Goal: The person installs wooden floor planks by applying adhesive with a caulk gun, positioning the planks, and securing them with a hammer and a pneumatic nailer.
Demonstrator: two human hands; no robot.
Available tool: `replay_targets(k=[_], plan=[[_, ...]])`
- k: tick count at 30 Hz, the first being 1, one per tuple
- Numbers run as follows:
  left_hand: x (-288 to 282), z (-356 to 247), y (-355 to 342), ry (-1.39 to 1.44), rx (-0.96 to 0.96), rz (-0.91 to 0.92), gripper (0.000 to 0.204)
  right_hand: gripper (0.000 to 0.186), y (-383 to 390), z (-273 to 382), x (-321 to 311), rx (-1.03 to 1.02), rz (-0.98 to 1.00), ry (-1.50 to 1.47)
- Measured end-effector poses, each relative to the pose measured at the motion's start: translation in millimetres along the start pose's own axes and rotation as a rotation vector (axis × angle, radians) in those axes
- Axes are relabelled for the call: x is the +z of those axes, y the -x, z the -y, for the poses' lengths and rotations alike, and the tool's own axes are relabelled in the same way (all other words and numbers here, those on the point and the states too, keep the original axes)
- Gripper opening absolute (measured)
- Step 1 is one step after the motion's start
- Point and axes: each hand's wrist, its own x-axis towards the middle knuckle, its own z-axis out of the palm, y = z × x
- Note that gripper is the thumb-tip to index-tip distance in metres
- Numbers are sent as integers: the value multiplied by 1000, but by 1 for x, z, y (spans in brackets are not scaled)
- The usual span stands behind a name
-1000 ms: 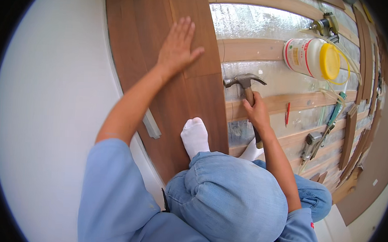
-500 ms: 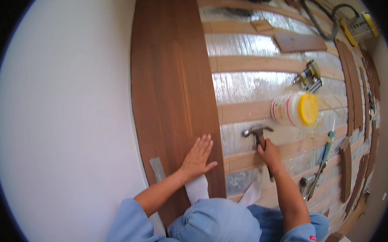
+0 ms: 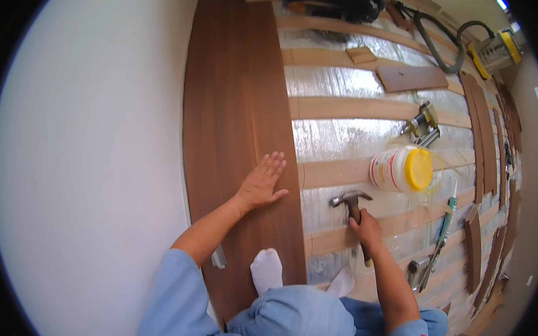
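Your left hand, spread flat and empty, has moved ahead of your foot on the boards. Your right grip holds the hammer beside them, seemingly idle for now.

Versus 0.5 s ago: left hand has shifted forward along the brown plank, uncovering the white-socked left foot. Versus 1.0 s ago: hammer sits farther from the plank's edge; the view has shifted, bringing a yellow-and-grey machine well into frame.
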Motion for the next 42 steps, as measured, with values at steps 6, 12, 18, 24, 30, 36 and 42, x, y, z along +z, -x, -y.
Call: replay_targets(k=[6, 12, 18, 24, 30, 36, 42], plan=[[33, -106, 55, 395, 345, 219, 75, 39, -2, 13, 2, -61, 30, 122], [46, -148, 26, 581, 235, 180, 53, 38, -11, -35, -17, -92, 263, 281], [9, -50, 18, 118, -50, -75, 56, 42, 65, -85, -85, -358, 812, 187], [-6, -41, 44, -32, 41, 127, 64, 40, 179, -224, -86, 177, 566, 282], [-5, -93, 45, 133, 310, 431, 60, 30, 237, -323, -24, 817, 39, 164], [-17, -76, 17, 161, 166, 236, 43, 34, 231, -352, 27, 727, -598, 212], [-24, 11, -1, -45, 27, 93, 42, 28, 198, -367, 19, 826, -613, 136]])
